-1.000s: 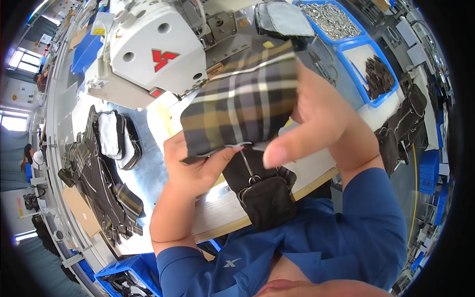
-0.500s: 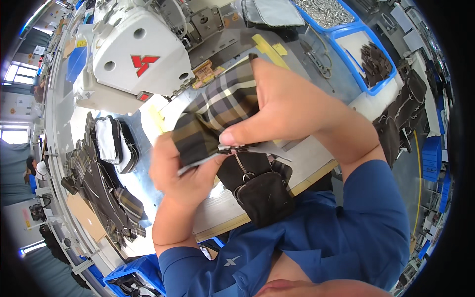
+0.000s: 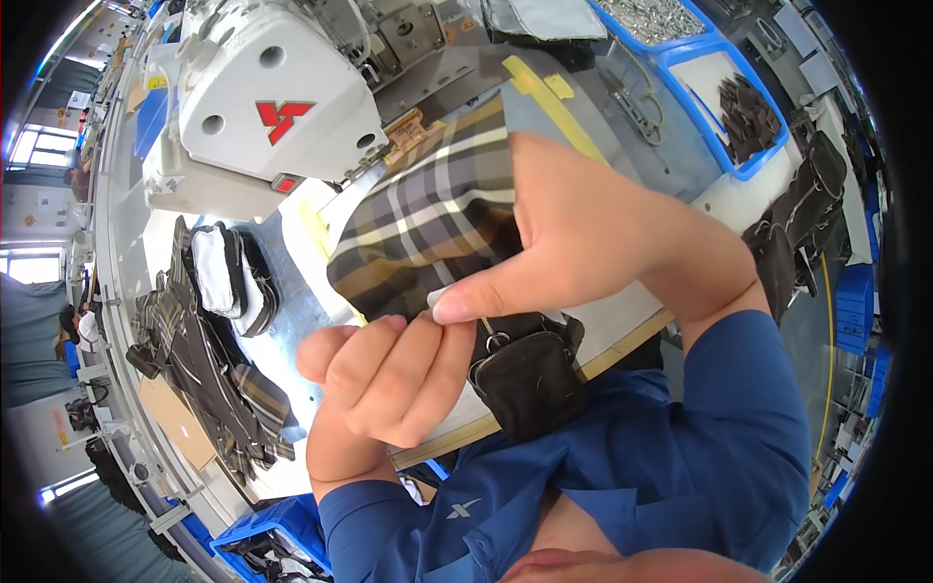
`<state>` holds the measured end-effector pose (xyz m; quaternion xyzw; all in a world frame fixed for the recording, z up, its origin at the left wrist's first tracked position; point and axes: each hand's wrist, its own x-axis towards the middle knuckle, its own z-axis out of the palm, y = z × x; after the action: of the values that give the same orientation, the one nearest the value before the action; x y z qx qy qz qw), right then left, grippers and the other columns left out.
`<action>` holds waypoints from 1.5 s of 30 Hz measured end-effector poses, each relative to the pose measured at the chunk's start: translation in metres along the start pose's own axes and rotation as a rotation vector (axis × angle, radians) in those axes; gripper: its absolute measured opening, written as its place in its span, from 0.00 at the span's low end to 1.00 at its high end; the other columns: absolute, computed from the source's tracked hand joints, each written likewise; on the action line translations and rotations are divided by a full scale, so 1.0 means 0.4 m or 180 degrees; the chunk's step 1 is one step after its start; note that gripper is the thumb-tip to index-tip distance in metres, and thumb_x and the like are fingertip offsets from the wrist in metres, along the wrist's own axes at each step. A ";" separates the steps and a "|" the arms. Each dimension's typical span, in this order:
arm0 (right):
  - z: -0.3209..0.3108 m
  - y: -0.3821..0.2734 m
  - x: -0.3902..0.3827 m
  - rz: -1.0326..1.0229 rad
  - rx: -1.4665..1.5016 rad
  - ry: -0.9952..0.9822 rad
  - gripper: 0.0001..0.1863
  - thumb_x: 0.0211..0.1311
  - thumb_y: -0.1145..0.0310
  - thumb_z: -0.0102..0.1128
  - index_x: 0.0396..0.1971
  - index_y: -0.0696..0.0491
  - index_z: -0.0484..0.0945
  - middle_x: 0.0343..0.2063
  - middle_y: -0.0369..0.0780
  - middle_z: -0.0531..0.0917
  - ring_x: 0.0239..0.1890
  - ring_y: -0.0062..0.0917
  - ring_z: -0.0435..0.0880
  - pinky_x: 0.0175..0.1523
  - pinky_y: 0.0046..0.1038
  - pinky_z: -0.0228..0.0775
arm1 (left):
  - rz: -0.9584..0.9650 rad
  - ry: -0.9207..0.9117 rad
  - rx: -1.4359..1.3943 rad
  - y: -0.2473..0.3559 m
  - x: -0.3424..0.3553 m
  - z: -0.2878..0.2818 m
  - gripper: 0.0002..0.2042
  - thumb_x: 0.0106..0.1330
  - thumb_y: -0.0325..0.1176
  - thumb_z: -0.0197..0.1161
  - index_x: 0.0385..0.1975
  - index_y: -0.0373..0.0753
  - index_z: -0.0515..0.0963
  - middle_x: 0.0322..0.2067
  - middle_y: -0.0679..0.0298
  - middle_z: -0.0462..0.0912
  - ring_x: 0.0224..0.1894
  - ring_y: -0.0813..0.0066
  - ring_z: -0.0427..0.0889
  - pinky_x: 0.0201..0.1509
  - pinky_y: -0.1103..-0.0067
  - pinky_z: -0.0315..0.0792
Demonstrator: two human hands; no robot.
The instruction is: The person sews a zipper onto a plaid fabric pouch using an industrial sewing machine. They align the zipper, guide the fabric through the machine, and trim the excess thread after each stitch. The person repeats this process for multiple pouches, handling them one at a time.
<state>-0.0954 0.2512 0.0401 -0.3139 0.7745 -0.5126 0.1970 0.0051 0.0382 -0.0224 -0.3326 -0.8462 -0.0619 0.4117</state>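
Observation:
Plaid fabric (image 3: 432, 209) in brown, grey, black and white, seemingly part of a small bag, is held up over the table in front of me. My right hand (image 3: 564, 238) grips it from the right, thumb pressed near its lower edge and the other fingers hidden behind the cloth. My left hand (image 3: 394, 374) is closed with curled fingers at that lower edge, its fingertips beside the right thumb; what they pinch is mostly hidden. Just below the hands is a black pouch (image 3: 530, 384) with a zipper and a metal ring, close to my body.
A white sewing machine (image 3: 277, 107) stands ahead on the left. Plaid and black pieces (image 3: 209, 360) lie at left beside white-faced pads (image 3: 219, 272). Scissors (image 3: 632, 107) and blue trays (image 3: 666, 63) of metal parts and dark strips are at far right. A blue bin (image 3: 272, 530) sits lower left.
My left hand has turned over into curled fingers and moved right, toward the right thumb. The plaid face now spreads wider, and the pale edge strip is hidden. My right hand shifted slightly.

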 end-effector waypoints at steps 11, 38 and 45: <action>0.034 0.032 -0.020 -0.0558 -0.0805 0.0338 0.23 0.60 0.59 0.74 0.21 0.66 0.78 0.25 0.58 0.80 0.39 0.56 0.81 0.48 0.46 0.73 | 0.0076 -0.0269 0.0078 0.024 -0.010 -0.002 0.13 0.55 0.21 0.76 0.39 0.42 0.86 0.37 0.69 0.81 0.38 0.69 0.76 0.42 0.69 0.67; -0.022 0.009 -0.019 -0.0817 0.0790 0.0070 0.28 0.55 0.79 0.69 0.59 0.52 0.79 0.29 0.39 0.84 0.28 0.29 0.80 0.35 0.29 0.73 | -0.0136 0.0066 -0.0792 -0.034 0.006 -0.017 0.18 0.49 0.14 0.70 0.42 0.25 0.83 0.33 0.58 0.81 0.43 0.58 0.87 0.40 0.69 0.79; 0.052 0.109 0.018 -0.2328 -0.1656 0.1305 0.10 0.48 0.75 0.72 0.33 0.52 0.84 0.39 0.38 0.84 0.35 0.33 0.82 0.39 0.34 0.74 | -0.0296 -0.0128 -0.0976 -0.014 0.013 -0.044 0.17 0.49 0.15 0.71 0.42 0.29 0.83 0.31 0.59 0.83 0.45 0.59 0.87 0.43 0.70 0.79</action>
<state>-0.1000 0.2444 -0.0080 -0.4967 0.7387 -0.3890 -0.2372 0.0108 0.0298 -0.0061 -0.3531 -0.8494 -0.2026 0.3358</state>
